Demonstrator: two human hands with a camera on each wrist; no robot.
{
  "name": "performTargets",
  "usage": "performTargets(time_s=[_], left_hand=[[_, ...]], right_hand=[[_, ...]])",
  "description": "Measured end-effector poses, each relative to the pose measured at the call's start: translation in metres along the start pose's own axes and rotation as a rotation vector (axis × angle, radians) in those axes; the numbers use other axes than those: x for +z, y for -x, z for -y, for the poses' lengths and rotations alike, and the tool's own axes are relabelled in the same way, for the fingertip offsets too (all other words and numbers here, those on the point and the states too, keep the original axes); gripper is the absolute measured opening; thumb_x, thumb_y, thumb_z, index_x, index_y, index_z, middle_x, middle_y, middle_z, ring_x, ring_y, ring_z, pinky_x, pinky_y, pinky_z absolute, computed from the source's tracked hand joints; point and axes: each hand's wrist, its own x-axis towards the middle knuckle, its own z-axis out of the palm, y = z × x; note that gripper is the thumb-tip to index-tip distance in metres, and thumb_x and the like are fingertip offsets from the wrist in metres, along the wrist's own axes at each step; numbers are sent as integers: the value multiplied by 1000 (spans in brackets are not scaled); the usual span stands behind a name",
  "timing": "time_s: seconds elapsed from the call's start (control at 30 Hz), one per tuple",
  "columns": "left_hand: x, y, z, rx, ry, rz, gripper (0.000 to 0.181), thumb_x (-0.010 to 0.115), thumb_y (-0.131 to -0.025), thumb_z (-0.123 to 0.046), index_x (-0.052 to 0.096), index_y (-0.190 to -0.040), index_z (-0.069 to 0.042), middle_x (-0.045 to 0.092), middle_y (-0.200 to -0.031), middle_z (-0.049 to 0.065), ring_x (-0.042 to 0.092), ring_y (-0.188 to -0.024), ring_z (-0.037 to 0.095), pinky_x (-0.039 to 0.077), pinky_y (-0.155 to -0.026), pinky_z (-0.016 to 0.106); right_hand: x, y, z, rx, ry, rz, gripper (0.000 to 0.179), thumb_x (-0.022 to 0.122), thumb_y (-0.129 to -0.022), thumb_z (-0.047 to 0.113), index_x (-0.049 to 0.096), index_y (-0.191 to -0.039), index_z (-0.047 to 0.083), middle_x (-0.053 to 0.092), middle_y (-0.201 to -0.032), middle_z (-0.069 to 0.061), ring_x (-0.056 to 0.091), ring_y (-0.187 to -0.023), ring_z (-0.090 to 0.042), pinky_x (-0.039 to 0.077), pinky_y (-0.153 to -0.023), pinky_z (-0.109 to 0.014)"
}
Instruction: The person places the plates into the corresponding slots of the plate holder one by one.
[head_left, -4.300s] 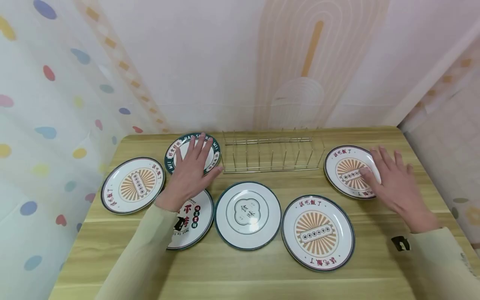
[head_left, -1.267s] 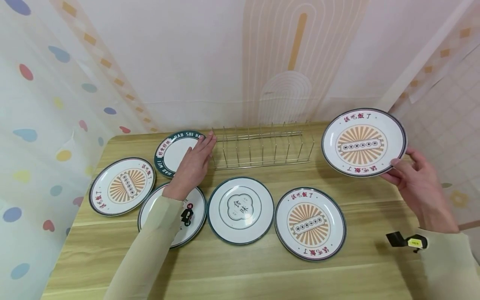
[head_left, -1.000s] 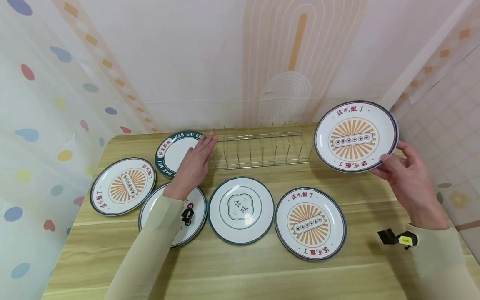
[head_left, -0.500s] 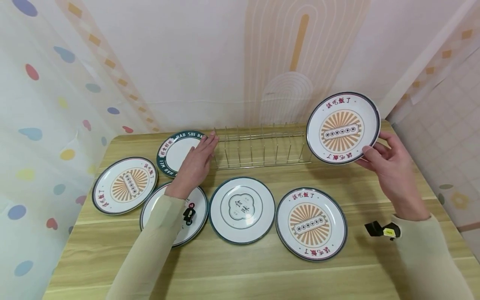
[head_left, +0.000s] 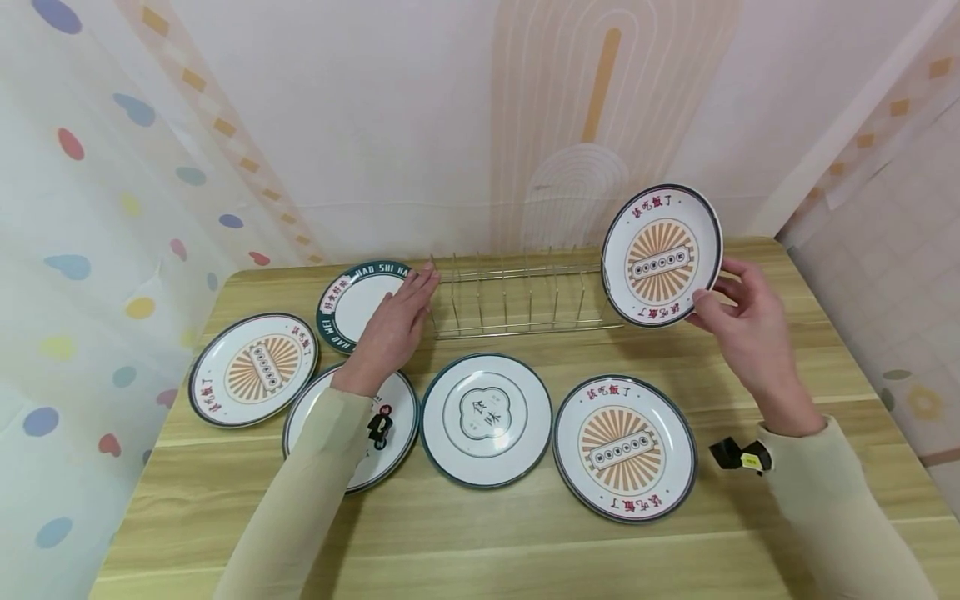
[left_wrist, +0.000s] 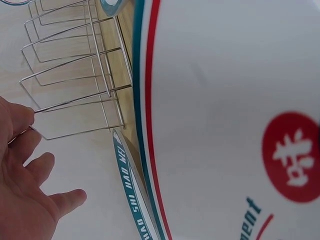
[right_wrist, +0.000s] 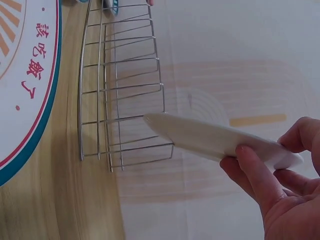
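My right hand [head_left: 753, 333] pinches a white plate [head_left: 660, 256] by its lower right rim, thumb on the printed face. Blue-rimmed with an orange sunburst, the plate is held tilted up over the right end of the wire dish rack [head_left: 517, 333]. In the right wrist view the underside of this plate [right_wrist: 210, 137] faces the camera, its edge overlapping the rack's end wires. At the rack's left end, my left hand [head_left: 390, 333] pinches the end wire, as the left wrist view shows with the hand [left_wrist: 25, 175] at the rack [left_wrist: 75, 102].
Beside the left hand lies a green-rimmed plate [head_left: 360, 308]. A sunburst plate [head_left: 255, 371] is at far left, and a plate with a black figure [head_left: 378, 429] lies partly under the left arm. Front centre are a flower-print plate [head_left: 486, 419] and another sunburst plate [head_left: 625, 450].
The right hand picked the sunburst plate up from the table's right side, carried it left to the rack and turned it more upright. The left hand moved from the green-rimmed plate to the rack's end.
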Motion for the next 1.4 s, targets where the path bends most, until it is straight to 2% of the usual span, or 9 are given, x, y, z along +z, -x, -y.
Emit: performTargets(time_s=[0.17, 0.33, 0.43, 0.57, 0.67, 0.8, 0.9, 1.4], left_hand=[[0, 0, 0, 0, 18, -7, 53, 50, -109, -6, 37, -160, -7, 24, -170, 6, 23, -156, 31, 24, -122, 64], [0, 0, 1, -9, 29, 4, 52, 47, -110, -8, 35, -161, -8, 23, -170, 5, 22, -157, 28, 23, -123, 63], [1, 0, 1, -9, 29, 7, 51, 45, -111, -11, 35, -161, -8, 23, -170, 5, 22, -157, 28, 23, -122, 63], [0, 0, 1, -9, 30, 6, 51, 45, -111, -11, 36, -161, -7, 24, -170, 5, 22, -157, 28, 23, -122, 63], [0, -1, 1, -10, 30, 4, 51, 46, -111, -10, 36, -161, -6, 24, -170, 6, 23, -156, 29, 23, -122, 63], [0, -1, 1, -16, 32, 5, 50, 46, -111, -9, 36, -160, -6, 25, -170, 6, 24, -156, 31, 23, -122, 63], [0, -1, 0, -18, 34, 6, 50, 45, -111, -10, 36, -160, -6, 25, -170, 6, 24, -156, 31, 23, -122, 63], [0, 0, 1, -6, 46, -5, 50, 47, -110, -8, 38, -159, -5, 26, -169, 7, 26, -155, 32, 25, -121, 63]], right_hand=[[9, -1, 3, -25, 53, -17, 50, 58, -101, 3, 43, -148, -4, 58, -122, -11, 72, -87, -3, 59, -78, -18], [20, -3, 6, -59, 75, -10, 48, 57, -100, 1, 45, -147, -7, 59, -128, -24, 71, -87, -1, 59, -78, -18], [24, -4, 5, -66, 138, -2, 49, 58, -101, 4, 45, -147, -5, 60, -131, -28, 70, -88, 3, 58, -78, -15], [29, -6, 4, -47, 206, 8, 50, 60, -102, 10, 46, -149, -2, 61, -135, -29, 69, -93, 2, 57, -78, -13], [32, -8, 2, -37, 231, 22, 50, 60, -102, 11, 47, -150, -1, 61, -137, -27, 71, -98, -7, 57, -79, -12], [35, -11, -2, -34, 231, 33, 51, 60, -102, 9, 47, -150, -1, 61, -138, -28, 72, -104, -30, 56, -78, -12], [37, -13, -5, -36, 228, 40, 51, 60, -102, 9, 46, -151, -1, 60, -138, -29, 69, -108, -41, 55, -78, -10], [45, -20, -13, -21, 262, 70, 53, 62, -103, 10, 45, -151, -3, 59, -140, -30, 67, -115, -46, 53, -77, -7]])
